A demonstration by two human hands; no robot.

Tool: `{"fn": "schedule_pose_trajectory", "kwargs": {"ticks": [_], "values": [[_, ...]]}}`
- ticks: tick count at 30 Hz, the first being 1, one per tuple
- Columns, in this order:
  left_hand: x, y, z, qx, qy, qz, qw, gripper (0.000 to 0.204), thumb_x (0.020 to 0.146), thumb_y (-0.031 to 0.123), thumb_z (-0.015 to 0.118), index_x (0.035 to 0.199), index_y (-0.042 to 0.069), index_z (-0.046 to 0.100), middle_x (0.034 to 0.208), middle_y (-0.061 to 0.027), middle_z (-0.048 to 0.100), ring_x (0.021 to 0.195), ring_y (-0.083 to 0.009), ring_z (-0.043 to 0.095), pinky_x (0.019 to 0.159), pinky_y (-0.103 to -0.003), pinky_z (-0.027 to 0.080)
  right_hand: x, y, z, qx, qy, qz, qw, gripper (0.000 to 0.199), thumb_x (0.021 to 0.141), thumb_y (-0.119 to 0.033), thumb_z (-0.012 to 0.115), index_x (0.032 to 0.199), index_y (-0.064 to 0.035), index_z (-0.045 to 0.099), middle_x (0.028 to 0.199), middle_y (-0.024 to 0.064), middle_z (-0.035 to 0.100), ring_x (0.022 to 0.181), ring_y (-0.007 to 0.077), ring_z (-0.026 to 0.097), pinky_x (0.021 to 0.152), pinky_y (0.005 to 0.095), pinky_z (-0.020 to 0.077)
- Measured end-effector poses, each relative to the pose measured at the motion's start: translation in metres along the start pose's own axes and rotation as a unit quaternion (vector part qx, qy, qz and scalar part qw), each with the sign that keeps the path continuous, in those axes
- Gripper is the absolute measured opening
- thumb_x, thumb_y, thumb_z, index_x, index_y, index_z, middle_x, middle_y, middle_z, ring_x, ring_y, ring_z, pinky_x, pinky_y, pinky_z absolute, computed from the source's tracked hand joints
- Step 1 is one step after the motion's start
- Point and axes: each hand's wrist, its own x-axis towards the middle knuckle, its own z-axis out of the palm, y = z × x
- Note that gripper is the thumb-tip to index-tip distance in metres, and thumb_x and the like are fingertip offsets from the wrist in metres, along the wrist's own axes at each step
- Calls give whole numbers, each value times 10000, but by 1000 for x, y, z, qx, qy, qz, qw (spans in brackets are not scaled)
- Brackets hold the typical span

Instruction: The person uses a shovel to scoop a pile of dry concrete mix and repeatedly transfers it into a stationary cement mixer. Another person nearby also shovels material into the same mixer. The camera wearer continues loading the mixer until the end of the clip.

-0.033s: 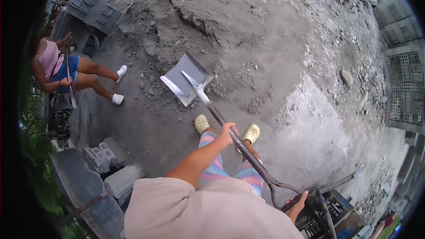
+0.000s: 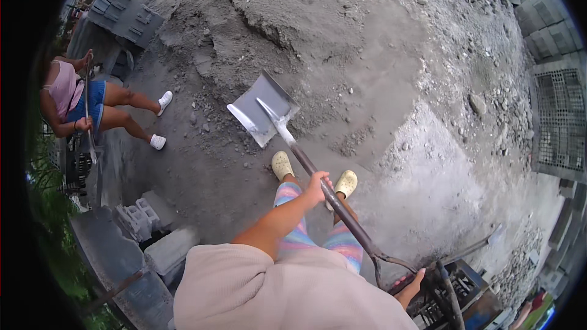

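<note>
So, head view: left hand (image 2: 316,184) is wrapped round the middle of the shovel (image 2: 287,131) shaft, right hand (image 2: 408,285) closed on the D-grip at the end. Blade's empty and hanging just above the ground in front of the yellow clogs (image 2: 282,164), near the big grey sand pile (image 2: 318,30). Looks like no scoop yet, pile's mostly untouched. Another person (image 2: 82,101) stands off left.

Nothing shifts between the two pictures: the shovel (image 2: 264,109) lies at the same spot over the sand, both hands sit at the same places on it, and the other person stands unchanged.
</note>
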Motion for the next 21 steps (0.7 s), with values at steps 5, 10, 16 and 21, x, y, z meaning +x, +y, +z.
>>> {"fn": "schedule_pose_trajectory", "kwargs": {"ticks": [5,10,16,21], "values": [[30,-119,38,63,13,-187,980,150,606,118,575,615,104,426,516,-28,413,486,-193,449,467,-342,382,6,-4,-85,-47,194,-33,979,544,678,-604,440,520,-86,388,431,40,395,348,156,395,333,267,334],[12,-199,73,60,-11,-346,936,153,607,133,578,590,98,430,515,-34,433,482,-197,458,492,-343,395,-84,-75,-104,-144,252,-134,947,486,783,-484,340,735,-24,487,596,96,476,531,199,449,471,347,375],[92,-124,92,-9,-26,-280,959,149,580,129,587,590,98,442,530,-38,433,482,-202,453,493,-352,392,-19,-86,-1,-3,103,-62,993,443,752,-495,399,635,-69,437,491,27,424,431,147,408,388,256,340],[235,142,32,30,57,-120,991,178,601,166,585,651,98,428,592,-28,425,527,-181,438,519,-327,378,44,34,236,-13,13,4,1000,412,746,-486,416,554,-124,370,426,22,362,325,167,358,317,261,301]]}}
